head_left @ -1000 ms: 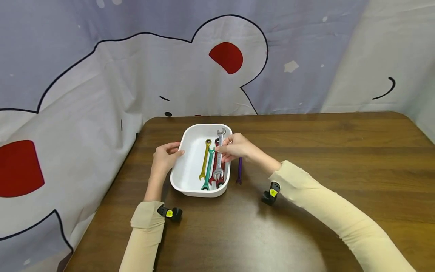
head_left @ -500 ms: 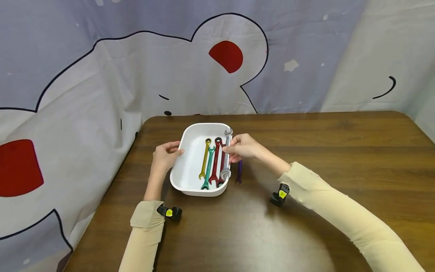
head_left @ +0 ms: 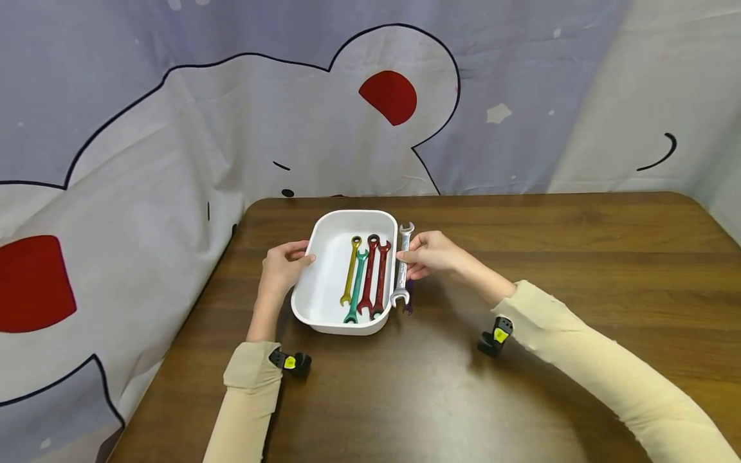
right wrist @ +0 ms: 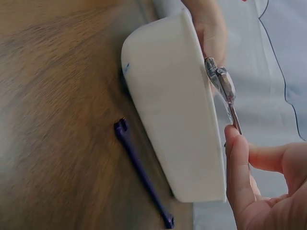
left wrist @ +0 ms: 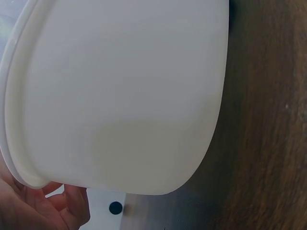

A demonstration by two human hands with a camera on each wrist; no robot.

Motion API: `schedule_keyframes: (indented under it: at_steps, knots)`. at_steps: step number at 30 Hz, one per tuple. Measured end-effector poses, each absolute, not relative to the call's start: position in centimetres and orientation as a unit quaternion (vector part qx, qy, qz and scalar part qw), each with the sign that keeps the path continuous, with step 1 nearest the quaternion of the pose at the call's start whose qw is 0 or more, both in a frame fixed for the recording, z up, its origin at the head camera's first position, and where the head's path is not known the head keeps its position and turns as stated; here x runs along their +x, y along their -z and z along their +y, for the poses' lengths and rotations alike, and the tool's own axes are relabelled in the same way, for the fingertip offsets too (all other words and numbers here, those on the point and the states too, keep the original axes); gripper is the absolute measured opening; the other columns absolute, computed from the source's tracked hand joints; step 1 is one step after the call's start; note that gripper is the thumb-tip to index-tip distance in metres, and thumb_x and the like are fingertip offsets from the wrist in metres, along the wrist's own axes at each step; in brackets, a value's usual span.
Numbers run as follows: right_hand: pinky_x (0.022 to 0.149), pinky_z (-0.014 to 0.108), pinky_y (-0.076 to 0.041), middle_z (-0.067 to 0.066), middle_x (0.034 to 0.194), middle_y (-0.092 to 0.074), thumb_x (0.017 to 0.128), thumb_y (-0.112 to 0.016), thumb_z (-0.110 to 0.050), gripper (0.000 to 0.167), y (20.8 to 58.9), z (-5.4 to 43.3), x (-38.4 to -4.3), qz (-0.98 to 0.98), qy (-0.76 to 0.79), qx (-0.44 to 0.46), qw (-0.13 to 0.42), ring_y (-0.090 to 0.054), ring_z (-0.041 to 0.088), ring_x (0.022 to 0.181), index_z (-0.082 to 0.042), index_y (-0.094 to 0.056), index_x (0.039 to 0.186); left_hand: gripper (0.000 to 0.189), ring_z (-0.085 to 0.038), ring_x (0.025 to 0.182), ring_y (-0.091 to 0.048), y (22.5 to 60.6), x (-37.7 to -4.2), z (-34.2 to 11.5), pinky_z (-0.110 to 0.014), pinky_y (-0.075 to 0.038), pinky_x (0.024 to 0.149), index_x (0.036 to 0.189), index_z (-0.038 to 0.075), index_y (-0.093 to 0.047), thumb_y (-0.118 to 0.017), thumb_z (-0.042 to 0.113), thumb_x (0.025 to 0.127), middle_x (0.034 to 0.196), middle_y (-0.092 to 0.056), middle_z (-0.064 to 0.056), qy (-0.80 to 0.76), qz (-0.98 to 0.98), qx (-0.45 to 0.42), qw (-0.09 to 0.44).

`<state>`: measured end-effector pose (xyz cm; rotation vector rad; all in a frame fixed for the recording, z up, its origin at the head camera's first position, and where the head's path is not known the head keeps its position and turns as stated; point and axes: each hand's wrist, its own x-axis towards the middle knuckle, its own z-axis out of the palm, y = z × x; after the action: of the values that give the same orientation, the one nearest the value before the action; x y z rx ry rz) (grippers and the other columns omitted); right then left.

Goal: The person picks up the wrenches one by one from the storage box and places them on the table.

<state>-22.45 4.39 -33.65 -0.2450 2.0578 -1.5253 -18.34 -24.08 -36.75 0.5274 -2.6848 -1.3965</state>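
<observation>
My right hand (head_left: 437,254) pinches a silver open-ended wrench (head_left: 403,267) between thumb and fingers, just outside the right rim of a white plastic tub (head_left: 309,296). In the right wrist view the wrench (right wrist: 223,86) is up at rim height. Below it on the table lies a purple wrench (right wrist: 141,172), mostly covered by the silver one in the head view. My left hand (head_left: 282,270) grips the tub's left rim, thumb on top. Inside the tub lie a yellow wrench (head_left: 350,273), a green wrench (head_left: 356,286) and two red wrenches (head_left: 368,275), side by side.
The tub stands on a brown wooden table (head_left: 521,257), toward its back left. A printed curtain (head_left: 278,122) hangs behind the table's far edge. Each wrist wears a black strap camera (head_left: 295,364).
My right hand has carried the silver wrench rightward from over the tub to outside its right rim, uncovering the red wrenches. The left hand has stayed at the left rim.
</observation>
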Motion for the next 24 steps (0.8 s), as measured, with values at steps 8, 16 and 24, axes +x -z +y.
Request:
schedule_keyframes:
  at_steps: [8,16,24]
  knots:
    - [0.062,0.026,-0.058,0.001,0.065,-0.062,0.094,-0.058,-0.006,0.014,34.7,5.4,-22.9,0.756,0.581,-0.085,0.288,-0.063,0.007,0.053,-0.001,-0.045,0.094,0.038,-0.029,0.108,-0.062,36.9,-18.2,-24.1,-0.042,-0.052,0.091,0.127,0.009,-0.063,-0.066,0.018,0.091,0.116,-0.067,-0.017,0.446,-0.877,0.171,0.044]
    - [0.059,0.022,-0.056,0.002,0.064,-0.062,0.094,-0.056,-0.005,0.012,35.5,6.3,-23.3,0.752,0.58,-0.077,0.304,-0.063,0.007,0.054,0.001,-0.046,0.096,0.038,-0.028,0.108,-0.062,36.9,-18.1,-24.2,-0.041,-0.052,0.09,0.127,0.009,-0.062,-0.066,0.019,0.091,0.116,-0.067,-0.017,0.449,-0.876,0.171,0.041]
    - [0.057,0.018,-0.054,0.004,0.068,-0.064,0.094,-0.055,-0.004,0.012,36.8,7.2,-24.1,0.755,0.571,-0.07,0.314,-0.065,0.009,0.056,0.003,-0.046,0.098,0.038,-0.029,0.109,-0.062,36.7,-18.1,-24.1,-0.042,-0.052,0.091,0.127,0.008,-0.062,-0.066,0.018,0.091,0.117,-0.067,-0.018,0.447,-0.878,0.169,0.041]
